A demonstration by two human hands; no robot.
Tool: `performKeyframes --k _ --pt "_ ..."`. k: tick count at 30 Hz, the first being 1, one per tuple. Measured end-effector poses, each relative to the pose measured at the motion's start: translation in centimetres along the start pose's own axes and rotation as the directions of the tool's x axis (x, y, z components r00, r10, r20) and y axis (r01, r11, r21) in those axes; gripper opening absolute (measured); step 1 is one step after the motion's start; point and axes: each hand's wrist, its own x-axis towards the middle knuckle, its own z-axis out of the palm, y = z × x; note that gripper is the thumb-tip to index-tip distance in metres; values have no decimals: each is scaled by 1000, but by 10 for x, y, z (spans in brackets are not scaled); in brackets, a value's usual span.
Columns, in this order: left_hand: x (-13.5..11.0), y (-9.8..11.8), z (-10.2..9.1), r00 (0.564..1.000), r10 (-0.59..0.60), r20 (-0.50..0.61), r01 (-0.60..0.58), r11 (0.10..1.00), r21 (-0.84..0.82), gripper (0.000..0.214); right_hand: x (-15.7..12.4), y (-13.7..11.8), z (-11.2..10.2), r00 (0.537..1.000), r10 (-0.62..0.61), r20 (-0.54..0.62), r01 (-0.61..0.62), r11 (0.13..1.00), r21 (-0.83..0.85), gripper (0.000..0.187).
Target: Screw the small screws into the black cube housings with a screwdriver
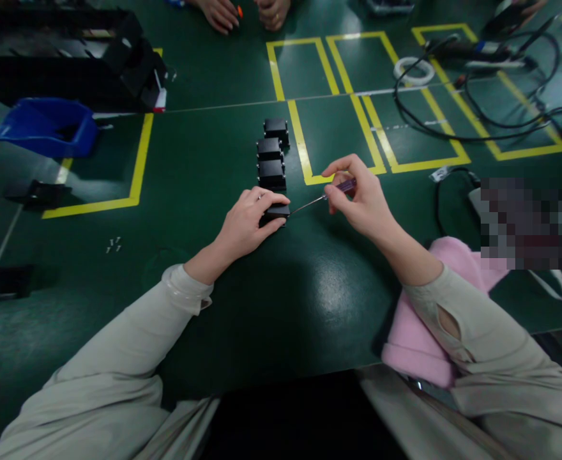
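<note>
Blue bin (78,133), contents unclear, screwdriver (347,185) in right grip (363,199), at black box (278,209)

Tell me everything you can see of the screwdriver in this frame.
The screwdriver has a dark, purplish handle, seemingly plastic, and a thin, straight, silvery shaft that looks like metal. The right hand holds it by the handle, with the shaft pointing left. Its tip is by the right end of the black block in the left hand; whether they touch is too small to tell.
</note>
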Motion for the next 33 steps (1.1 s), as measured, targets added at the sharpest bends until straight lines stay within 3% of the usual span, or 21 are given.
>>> performKeyframes --k 9,16,21,26,33 --pt "0 1 -1 1000 -4 0 4 1000 -8 31 1 0 0 999 45 21 -45 999 28 30" --pt "0 0 0 1000 0 -2 0 1000 -2 31 0 -1 0 1000 13 5 -13 999 29 32" --pt "0 0 0 1000 7 -6 -7 1000 -9 31 1 -3 0 998 57 33 -57 998 8 31" --pt "1 -2 0 1000 8 -12 -8 1000 -8 31 0 -2 0 1000 17 21 -17 1000 16 24" --pt "0 -2 -1 1000 0 -9 0 1000 -2 32 0 1 1 999 28 22 -29 999 35 28"
